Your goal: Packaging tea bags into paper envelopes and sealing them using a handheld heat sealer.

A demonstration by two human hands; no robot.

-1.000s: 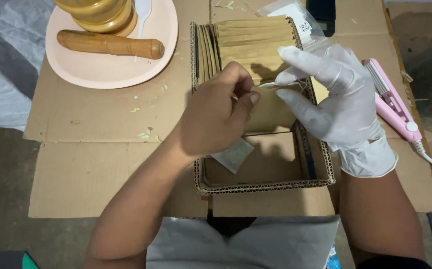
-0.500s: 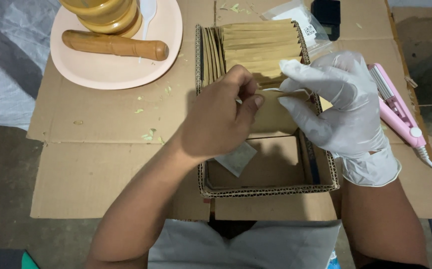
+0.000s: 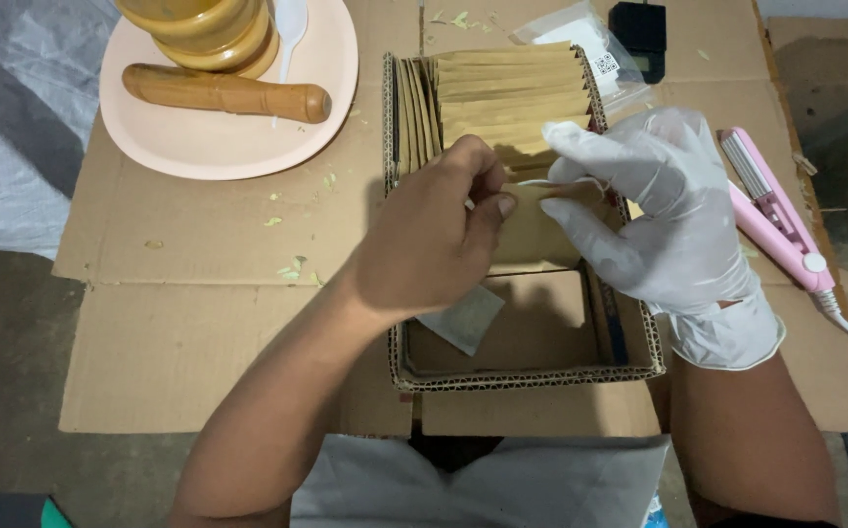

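Note:
My bare left hand (image 3: 439, 240) and my right hand (image 3: 664, 220), in a white glove, meet over an open cardboard box (image 3: 532, 374). Between them they pinch a small tan paper sachet (image 3: 541, 225) with a thin white string at its top edge. Behind the hands, rows of similar tan sachets (image 3: 507, 93) stand packed upright in the far part of the box. A small pale flat packet (image 3: 463, 321) lies on the box floor under my left wrist.
A pink plate (image 3: 219, 137) at top left carries a wooden pestle (image 3: 223, 93), a wooden mortar (image 3: 204, 29) and a white spoon. A pink mini heat sealer (image 3: 776, 220) lies right of the box. A clear bag (image 3: 580, 39) and a black device (image 3: 644, 24) sit beyond it. Flattened cardboard covers the floor.
Both hands have stayed together on the sachet over the box, shifting only slightly; the fingers have worked a little at its top edge.

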